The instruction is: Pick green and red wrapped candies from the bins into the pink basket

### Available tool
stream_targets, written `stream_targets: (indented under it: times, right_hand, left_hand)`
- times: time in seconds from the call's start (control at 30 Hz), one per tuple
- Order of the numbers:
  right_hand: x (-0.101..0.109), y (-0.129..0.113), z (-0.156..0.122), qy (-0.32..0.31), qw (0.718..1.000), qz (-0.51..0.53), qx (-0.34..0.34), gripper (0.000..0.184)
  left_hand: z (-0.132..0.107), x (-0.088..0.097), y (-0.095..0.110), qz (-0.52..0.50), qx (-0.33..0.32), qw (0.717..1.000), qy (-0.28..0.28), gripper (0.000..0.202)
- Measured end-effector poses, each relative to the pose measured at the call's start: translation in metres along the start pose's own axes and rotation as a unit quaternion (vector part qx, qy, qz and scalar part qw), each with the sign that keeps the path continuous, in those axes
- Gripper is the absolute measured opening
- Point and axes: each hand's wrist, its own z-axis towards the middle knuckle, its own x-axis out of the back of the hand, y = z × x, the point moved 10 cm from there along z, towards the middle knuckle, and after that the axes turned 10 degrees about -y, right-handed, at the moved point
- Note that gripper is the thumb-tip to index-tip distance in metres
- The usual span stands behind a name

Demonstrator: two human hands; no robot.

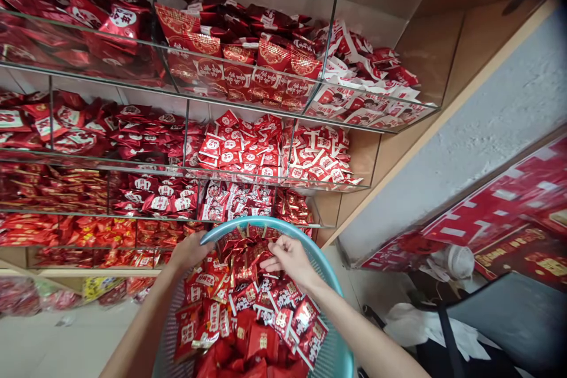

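The far rim of the teal basket overlaps the lowest tiers of the shelves in this view, and I cannot tell whether it touches them. Clear fronts and upright dividers edge the shelf compartments, which hold heaped red packets, and a wooden side panel bounds them on the right, meeting a grey wall. To the left of the basket, pale floor spreads below the shelves; to the right, a narrower strip of floor lies before a white cloth and a dark grey panel. Inside the basket, perforated wall shows between the contents and the right rim, leaving some room beside the right wrist. The left hand grasps the basket's left rim. The right hand is inside, near the far rim, its fingers bent over the packets; whether it pinches one I cannot tell. The wrapped packets lie loose in the basket, overlapping at many angles: glossy red, some with gold print, others smaller with white lettering and pale edges, and plainer, deeper red ones nearest the wearer.
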Motion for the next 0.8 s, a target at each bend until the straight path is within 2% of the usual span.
stream_targets:
  times: [0.17,0.3,0.37,0.5,0.57,0.63,0.7,0.8]
  right_hand:
    - [-0.012,0.013,0.02,-0.015,0.999,-0.045,-0.001,0.048]
    - [-0.011,0.015,0.025,-0.006,0.987,-0.163,0.012,0.043]
    - [-0.009,0.006,0.022,0.016,0.962,-0.271,0.041,0.04]
    - [0.001,-0.04,0.007,0.106,0.871,-0.455,0.151,0.042]
    - [0.017,-0.061,0.006,0.145,0.845,-0.482,0.178,0.043]
    - [0.042,-0.079,0.011,0.18,0.834,-0.487,0.186,0.043]
    - [0.073,-0.092,0.021,0.216,0.828,-0.487,0.175,0.04]
    - [0.11,-0.096,0.041,0.236,0.834,-0.482,0.132,0.032]
  left_hand:
    - [0.0,0.0,-0.001,0.002,0.001,1.0,0.002,0.021]
    - [0.0,0.001,-0.002,0.002,0.002,1.0,0.008,0.02]
    - [0.0,0.0,-0.001,0.001,-0.003,1.0,0.006,0.02]
    - [0.001,0.0,0.0,0.001,-0.008,1.0,0.0,0.02]
    - [0.002,0.0,-0.001,0.0,-0.005,1.0,-0.002,0.021]
    - [0.003,0.0,-0.001,0.0,-0.004,1.0,-0.004,0.021]
    - [0.004,0.0,-0.003,-0.001,0.0,1.0,-0.001,0.021]
    - [0.004,0.0,-0.003,-0.004,-0.001,1.0,0.002,0.022]
